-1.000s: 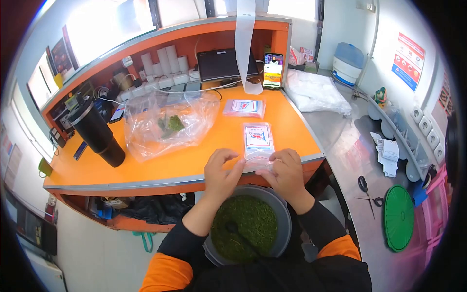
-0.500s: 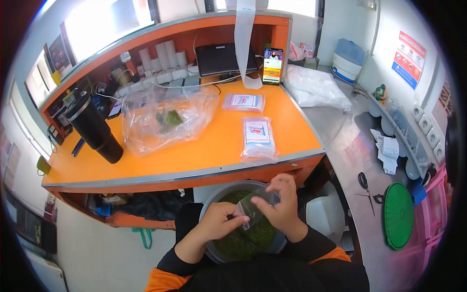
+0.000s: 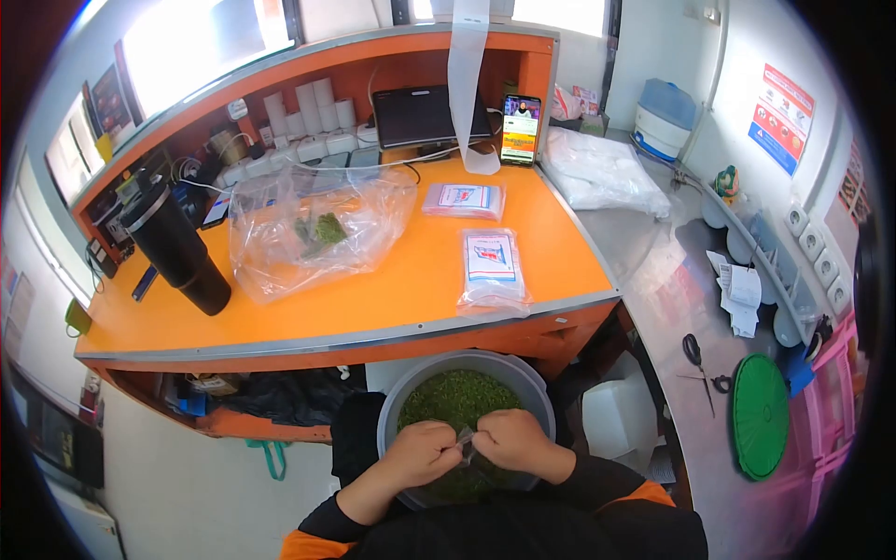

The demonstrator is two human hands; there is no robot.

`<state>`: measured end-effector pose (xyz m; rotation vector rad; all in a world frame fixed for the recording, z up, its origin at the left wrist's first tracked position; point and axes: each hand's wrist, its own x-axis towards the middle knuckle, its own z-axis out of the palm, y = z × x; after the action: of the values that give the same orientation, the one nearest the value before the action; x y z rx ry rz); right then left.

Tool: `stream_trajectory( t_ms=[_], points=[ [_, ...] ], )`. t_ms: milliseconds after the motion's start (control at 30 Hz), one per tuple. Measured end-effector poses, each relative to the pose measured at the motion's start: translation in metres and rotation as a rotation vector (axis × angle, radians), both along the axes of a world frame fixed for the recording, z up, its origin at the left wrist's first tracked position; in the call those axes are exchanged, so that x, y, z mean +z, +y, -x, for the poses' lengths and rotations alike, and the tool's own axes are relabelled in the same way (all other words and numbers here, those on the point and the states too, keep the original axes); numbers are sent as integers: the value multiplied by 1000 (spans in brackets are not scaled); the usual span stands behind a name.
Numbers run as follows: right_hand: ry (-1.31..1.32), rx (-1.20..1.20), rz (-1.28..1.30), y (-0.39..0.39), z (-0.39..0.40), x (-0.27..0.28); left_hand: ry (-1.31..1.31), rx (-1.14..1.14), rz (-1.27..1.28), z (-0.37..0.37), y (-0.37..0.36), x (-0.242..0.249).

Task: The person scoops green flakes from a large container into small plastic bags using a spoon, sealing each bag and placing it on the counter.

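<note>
Both my hands are over a grey tub (image 3: pixel 385 425) of chopped green herbs (image 3: pixel 457 392). Between them is a small clear plastic bag (image 3: pixel 466 446), mostly covered by my fingers. My left hand (image 3: pixel 422 454) is closed on one side of the bag. My right hand (image 3: pixel 511 441) is closed on the other side, its knuckles facing up. The two hands almost meet. What the bag contains cannot be made out.
On the orange desk (image 3: pixel 364 308) lie two packs of clear bags (image 3: pixel 492 261), a large plastic bag (image 3: pixel 271 243) with some green herb inside, and a black tumbler (image 3: pixel 177 247). A phone (image 3: pixel 520 131) leans upright at the back. Scissors (image 3: pixel 692 351) and a green lid (image 3: pixel 761 415) rest on the right counter.
My right hand has come down and left from its raised position and now grips the bag beside my left hand. The bag is lower and bunched between the fists.
</note>
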<state>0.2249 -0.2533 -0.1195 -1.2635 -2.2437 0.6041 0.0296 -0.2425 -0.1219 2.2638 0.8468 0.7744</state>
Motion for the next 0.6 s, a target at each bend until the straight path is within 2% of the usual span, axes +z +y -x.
stream_trajectory(
  t_ms=[67, 167, 300, 400, 467, 500, 567, 600],
  points=[
    [-38, -68, -31, -2, 1, 1, 82, 104, -28, -1, -4, 5],
    [206, 169, -195, -8, 3, 30, 123, 166, 66, -1, -4, 10],
    [-119, 266, -212, -13, 1, 21, 93, 54, 195, -2, 1, 14],
    [-293, 269, -139, -13, -4, 19, 102, 65, 87, -1, 6, -2],
    [-305, 345, -56, -12, -6, 24, -127, 139, 405, -5, 4, 0],
    [-232, 356, -11, -13, -8, 26, -243, 178, 566, -6, 4, 2],
    [-85, 373, 86, -14, -9, 32, -301, -113, 489, -4, 6, 8],
    [-46, 400, 81, -14, -9, 33, -173, -196, 435, -2, 7, 13]
  ],
)
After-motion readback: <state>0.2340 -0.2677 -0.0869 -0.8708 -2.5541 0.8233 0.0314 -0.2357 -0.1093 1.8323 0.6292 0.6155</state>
